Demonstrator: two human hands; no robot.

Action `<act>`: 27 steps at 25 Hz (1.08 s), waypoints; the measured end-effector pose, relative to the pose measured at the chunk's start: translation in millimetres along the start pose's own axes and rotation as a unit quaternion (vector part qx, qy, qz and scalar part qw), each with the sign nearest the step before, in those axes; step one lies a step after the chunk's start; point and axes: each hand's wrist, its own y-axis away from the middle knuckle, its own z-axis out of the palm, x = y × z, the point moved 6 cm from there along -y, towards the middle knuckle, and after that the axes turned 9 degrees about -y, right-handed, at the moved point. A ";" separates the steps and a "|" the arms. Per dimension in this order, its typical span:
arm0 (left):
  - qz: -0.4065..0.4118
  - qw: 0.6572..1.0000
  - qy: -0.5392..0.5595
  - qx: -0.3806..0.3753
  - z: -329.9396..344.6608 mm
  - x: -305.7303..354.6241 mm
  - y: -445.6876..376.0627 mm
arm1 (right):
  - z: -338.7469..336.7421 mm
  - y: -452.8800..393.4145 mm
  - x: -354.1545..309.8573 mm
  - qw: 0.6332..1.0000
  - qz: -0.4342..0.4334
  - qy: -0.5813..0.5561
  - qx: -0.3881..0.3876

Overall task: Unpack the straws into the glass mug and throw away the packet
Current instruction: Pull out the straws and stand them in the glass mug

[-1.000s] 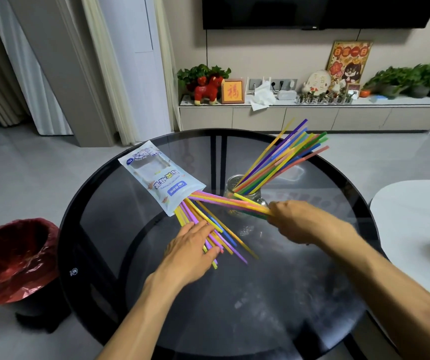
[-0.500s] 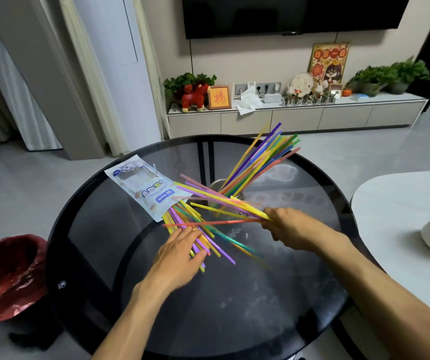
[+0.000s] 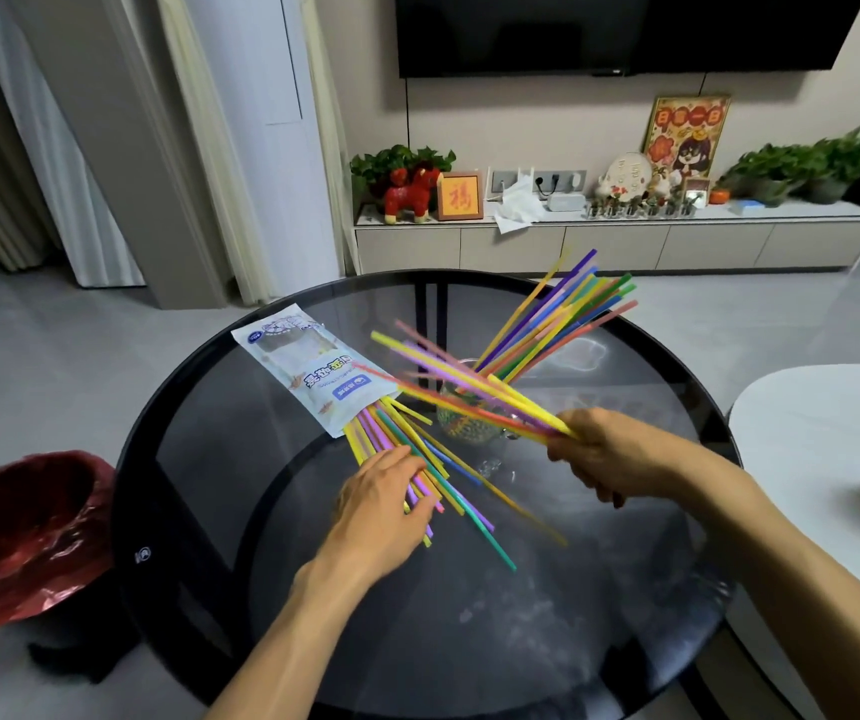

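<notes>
My right hand (image 3: 607,454) grips a bundle of coloured straws (image 3: 461,389) by one end, lifted above the table and pointing up-left over the packet. The white straw packet (image 3: 308,368) lies flat on the round glass table (image 3: 521,641), its open end toward me. Several loose straws (image 3: 464,506) fan out of it across the glass. My left hand (image 3: 383,504) rests flat on those loose straws. Behind the lifted bundle stands the glass mug (image 3: 469,433), partly hidden, with many straws in the mug (image 3: 568,319) leaning to the upper right.
A bin with a red liner (image 3: 27,532) stands on the floor left of the table. A white table (image 3: 828,459) sits close on the right. A TV cabinet with ornaments and plants (image 3: 615,241) runs along the far wall.
My right hand has raised its bundle of straws off the table, tips swinging up-left over the packet. My left hand stays on the loose straws.
</notes>
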 end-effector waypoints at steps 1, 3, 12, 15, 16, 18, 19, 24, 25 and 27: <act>-0.002 1.000 0.001 0.013 -3.4 0.7 -0.1 | 1.7 1.8 0.7 1.000 0.013 -0.010 -0.021; -0.005 1.000 0.007 0.029 -8.8 2.4 0.1 | -4.6 7.8 -1.5 0.998 0.030 -0.036 -0.038; -0.007 0.995 0.004 0.101 -28.3 16.9 6.5 | -35.5 44.9 5.3 0.988 0.114 -0.001 -0.104; 0.023 0.975 -0.001 0.220 -53.2 27.0 11.7 | -36.2 50.1 -1.0 0.989 0.099 -0.024 -0.108; 0.038 0.971 0.000 0.235 -58.2 30.3 12.4 | -34.3 50.1 -2.6 0.989 0.094 -0.028 -0.112; 0.059 0.973 -0.018 0.220 -57.8 36.6 13.2 | -29.7 47.7 -4.7 0.988 0.086 -0.042 -0.120; 0.057 0.977 -0.034 0.203 -54.1 37.4 13.6 | -26.5 45.9 -4.5 0.987 0.089 -0.039 -0.126; 0.027 0.989 -0.051 0.136 -39.6 25.4 10.1 | -9.1 39.6 6.6 0.971 0.159 0.091 -0.154; 0.063 0.989 -0.053 0.123 -36.4 28.4 9.7 | -8.1 38.7 7.0 0.972 0.159 0.086 -0.153; 0.128 0.987 -0.066 0.075 -25.7 37.4 11.3 | -10.9 37.6 7.4 0.976 0.154 0.057 -0.145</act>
